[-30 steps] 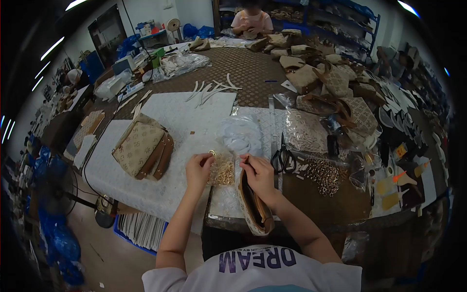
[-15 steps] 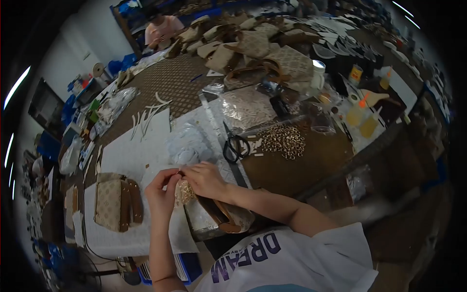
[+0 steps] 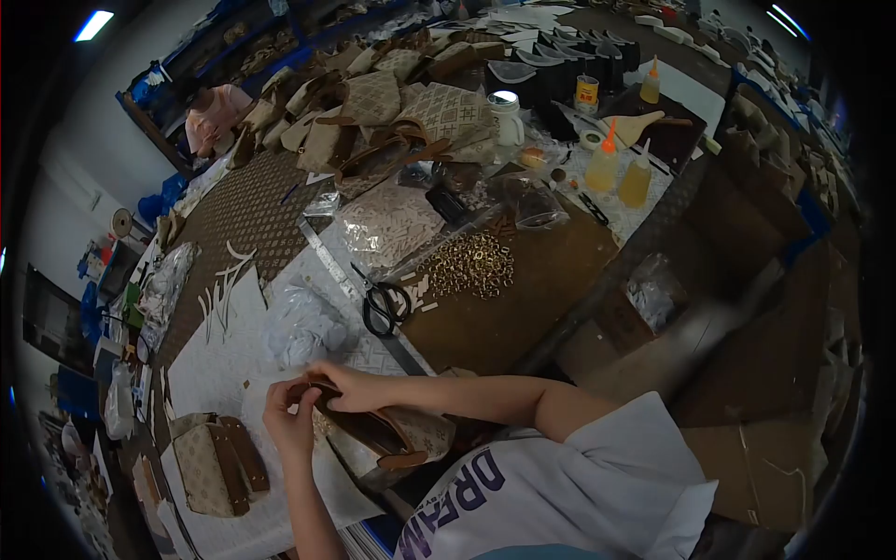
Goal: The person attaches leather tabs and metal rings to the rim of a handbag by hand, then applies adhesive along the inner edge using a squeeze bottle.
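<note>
A patterned bag with brown trim [image 3: 425, 434] lies open-mouthed near my body, its far end between my hands. My right hand [image 3: 343, 385] is closed on that end. Beside it, my left hand [image 3: 291, 411] pinches at the same end with thumb and fingers; whatever small piece is between the fingertips is hidden. Gold rings in a clear bag [image 3: 322, 425] show partly under my hands. Another patterned bag with brown straps [image 3: 210, 467] rests at the left. A crumpled pale plastic bag [image 3: 303, 327] sits just beyond my hands.
Black scissors [image 3: 385, 308] lie by a metal ruler [image 3: 403, 353]. Gold hardware [image 3: 471, 265] is heaped on the brown board [image 3: 532, 308]. Glue bottles [image 3: 603, 170] stand at the right. Patterned bags [image 3: 373, 98] are piled farther back, with a co-worker [image 3: 215, 121] at the far left.
The view has swung right. My hands have come together at the end of the bag, where they were apart a second ago, and the bag now lies more sideways.
</note>
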{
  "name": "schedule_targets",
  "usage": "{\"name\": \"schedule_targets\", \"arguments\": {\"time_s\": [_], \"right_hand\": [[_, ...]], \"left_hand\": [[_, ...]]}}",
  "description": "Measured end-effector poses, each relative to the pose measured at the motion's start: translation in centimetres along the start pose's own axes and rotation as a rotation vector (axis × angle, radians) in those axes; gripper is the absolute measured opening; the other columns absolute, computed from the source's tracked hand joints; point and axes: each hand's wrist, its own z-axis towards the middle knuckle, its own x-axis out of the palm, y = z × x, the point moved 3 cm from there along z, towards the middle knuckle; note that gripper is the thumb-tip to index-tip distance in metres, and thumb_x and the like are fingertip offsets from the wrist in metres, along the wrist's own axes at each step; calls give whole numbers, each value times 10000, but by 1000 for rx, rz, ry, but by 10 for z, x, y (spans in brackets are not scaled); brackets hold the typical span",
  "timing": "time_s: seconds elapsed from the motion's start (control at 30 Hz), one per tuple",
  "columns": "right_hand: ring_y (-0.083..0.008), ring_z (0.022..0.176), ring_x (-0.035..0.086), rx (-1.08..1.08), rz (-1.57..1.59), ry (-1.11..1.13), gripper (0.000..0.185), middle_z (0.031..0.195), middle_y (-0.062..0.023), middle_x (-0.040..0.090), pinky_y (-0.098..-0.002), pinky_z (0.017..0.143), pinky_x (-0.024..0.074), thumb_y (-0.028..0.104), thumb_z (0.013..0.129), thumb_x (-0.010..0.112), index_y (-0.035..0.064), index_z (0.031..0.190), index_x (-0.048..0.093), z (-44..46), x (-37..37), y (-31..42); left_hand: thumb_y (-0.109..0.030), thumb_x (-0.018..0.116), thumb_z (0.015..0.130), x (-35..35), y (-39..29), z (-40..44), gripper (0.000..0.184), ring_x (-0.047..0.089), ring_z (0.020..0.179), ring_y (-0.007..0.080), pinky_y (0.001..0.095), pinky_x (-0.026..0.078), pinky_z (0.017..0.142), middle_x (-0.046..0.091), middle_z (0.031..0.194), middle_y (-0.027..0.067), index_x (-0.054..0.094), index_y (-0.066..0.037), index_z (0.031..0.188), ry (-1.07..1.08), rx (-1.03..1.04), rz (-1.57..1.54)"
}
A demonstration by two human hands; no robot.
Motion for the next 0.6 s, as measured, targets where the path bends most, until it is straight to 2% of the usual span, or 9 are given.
{"name": "schedule_targets", "arguments": {"time_s": [0.03,0.07,0.13,0.2,0.3,0.37,0.43,0.57,0.6], "right_hand": [[-180,1254,423,66,109,68,507,1302,-112,478,-332,1051,332,53,803,525,19,1302,437,-2,-14,0],[-184,1257,421,136,106,145,527,1319,-114,469,-327,1054,327,54,810,520,26,1327,421,-6,-24,0],[-192,1263,416,279,108,295,567,1353,-119,450,-316,1059,319,57,824,510,39,1378,390,-13,-37,17],[-165,1115,521,274,40,253,431,1191,-97,575,-288,970,397,137,884,559,22,1296,507,-13,-42,5],[-126,917,572,484,-22,303,321,957,-65,645,-272,832,447,236,918,580,1,1132,622,-6,-54,4],[-89,728,577,543,-237,306,350,749,-36,652,-260,678,470,314,933,568,-12,1008,667,-8,-55,24],[-76,605,536,555,-262,221,373,596,-5,566,-259,570,434,338,930,564,-18,905,672,-13,-44,31],[-54,580,440,645,-344,105,379,581,13,488,-275,535,365,301,936,569,-48,796,625,-35,-28,53],[-79,561,444,592,-346,109,371,567,-46,498,-295,533,379,294,920,581,-56,806,620,-41,-25,54]], "left_hand": [[-3,725,766,6,7,-4,223,634,779,146,277,502,708,637,918,65,644,-19,974,-15,-24,-44],[-5,682,810,10,23,-11,404,625,873,156,284,494,785,625,1008,77,544,-38,1187,-3,-68,-109],[12,638,832,28,9,-31,498,608,937,162,283,481,822,606,1061,87,443,-45,1287,-24,-15,-263],[41,560,862,36,21,-47,593,581,1011,172,280,456,867,573,1123,94,303,-51,1389,-11,13,-301],[37,537,875,22,22,-57,547,585,994,161,272,454,860,592,1099,81,326,-39,1374,78,-73,-344],[32,549,871,17,27,-61,505,584,968,137,246,452,840,618,1058,63,384,-31,1344,153,-318,-503],[23,566,871,18,43,-66,456,585,955,123,232,455,826,627,1053,58,445,-24,1309,160,-438,-721],[-143,518,959,23,70,-85,345,604,937,118,245,483,797,630,1065,51,501,-35,1286,292,-554,-1084],[-179,495,974,21,71,-88,344,611,919,118,247,493,784,632,1065,55,503,-25,1282,330,-599,-1114]]}}
